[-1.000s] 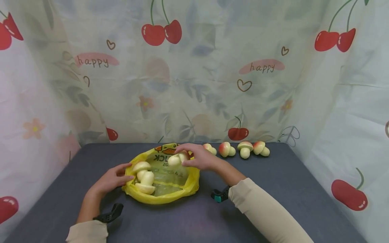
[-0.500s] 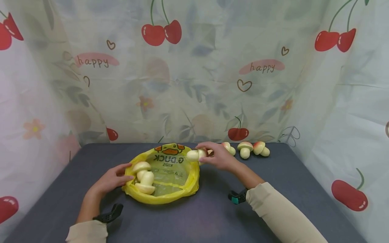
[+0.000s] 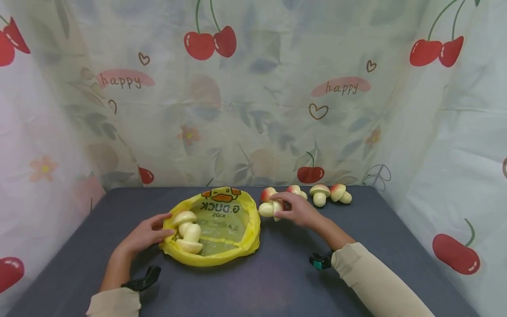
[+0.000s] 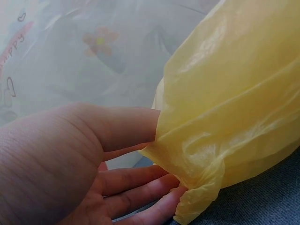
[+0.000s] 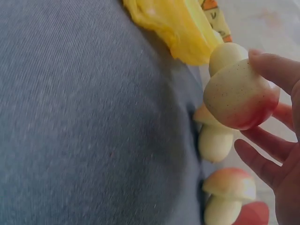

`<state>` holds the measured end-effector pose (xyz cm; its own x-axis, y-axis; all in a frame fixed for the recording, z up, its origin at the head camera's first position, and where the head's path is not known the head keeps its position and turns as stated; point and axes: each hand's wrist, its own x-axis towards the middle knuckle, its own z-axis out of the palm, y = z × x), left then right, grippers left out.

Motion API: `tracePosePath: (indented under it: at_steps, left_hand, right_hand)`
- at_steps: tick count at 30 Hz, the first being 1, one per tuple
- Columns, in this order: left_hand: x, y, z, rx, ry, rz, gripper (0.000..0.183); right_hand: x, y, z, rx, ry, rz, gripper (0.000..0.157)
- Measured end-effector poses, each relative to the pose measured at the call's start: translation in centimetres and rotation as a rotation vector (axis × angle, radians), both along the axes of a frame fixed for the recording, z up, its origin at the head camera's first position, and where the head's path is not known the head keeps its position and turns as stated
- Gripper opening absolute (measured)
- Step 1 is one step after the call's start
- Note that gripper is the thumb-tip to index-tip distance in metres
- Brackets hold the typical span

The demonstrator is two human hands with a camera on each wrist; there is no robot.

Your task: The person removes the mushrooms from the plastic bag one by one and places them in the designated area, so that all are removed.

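A yellow plastic bag [image 3: 253,229] lies on the table with its mouth spread wide, a duck print on its inner wall. Two toy mushrooms, one upper [image 3: 185,217] and one lower [image 3: 192,234], rest inside at the left. My left hand [image 3: 145,232] pinches the bag's left rim, its thumb hidden behind the film in the left wrist view. Just right of the bag, my right hand [image 3: 303,211] holds another toy mushroom [image 5: 239,96] by its red-tinged cap, between thumb and fingers. That mushroom's stem points left, toward the bag.
Several more toy mushrooms stand or lie in a row along the back edge, from one beside the right hand [image 3: 267,193] to one at the far right [image 3: 339,193]. A cherry-print curtain [image 3: 253,145] hangs behind the dark table [image 3: 237,290] and on both sides.
My right hand has carried its mushroom from above the bag rightward, past the rim, to the front of the back row. My left hand stays on the rim.
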<state>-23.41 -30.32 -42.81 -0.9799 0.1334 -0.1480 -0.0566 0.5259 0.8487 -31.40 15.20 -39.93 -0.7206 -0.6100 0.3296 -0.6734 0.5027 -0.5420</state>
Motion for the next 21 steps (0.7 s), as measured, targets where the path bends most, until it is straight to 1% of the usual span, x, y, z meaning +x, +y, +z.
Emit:
tracePosePath:
  at_steps: [5, 9, 13, 17, 21]
  left_hand:
    - [-0.1, 0.0, -0.1, 0.005, -0.005, 0.001, 0.080]
    - [-0.1, -0.1, -0.2, 0.004, -0.006, -0.003, 0.082]
    - [-0.1, -0.2, -0.3, 0.007, -0.001, -0.006, 0.081]
    - [-0.1, -0.2, -0.4, 0.010, 0.002, -0.008, 0.080]
    - [-0.2, -0.2, -0.5, 0.004, 0.009, -0.009, 0.081]
  right_hand:
    - [-0.2, 0.9, -0.6, 0.051, -0.013, -0.041, 0.053]
    - [-0.4, 1.2, -0.9, 0.106, -0.030, -0.048, 0.055]
    - [-0.7, 1.3, -1.4, 0.150, -0.028, -0.046, 0.057]
    - [-0.9, 1.3, -1.7, 0.176, -0.025, -0.053, 0.058]
    - [-0.8, 1.2, -1.8, 0.179, -0.028, -0.064, 0.058]
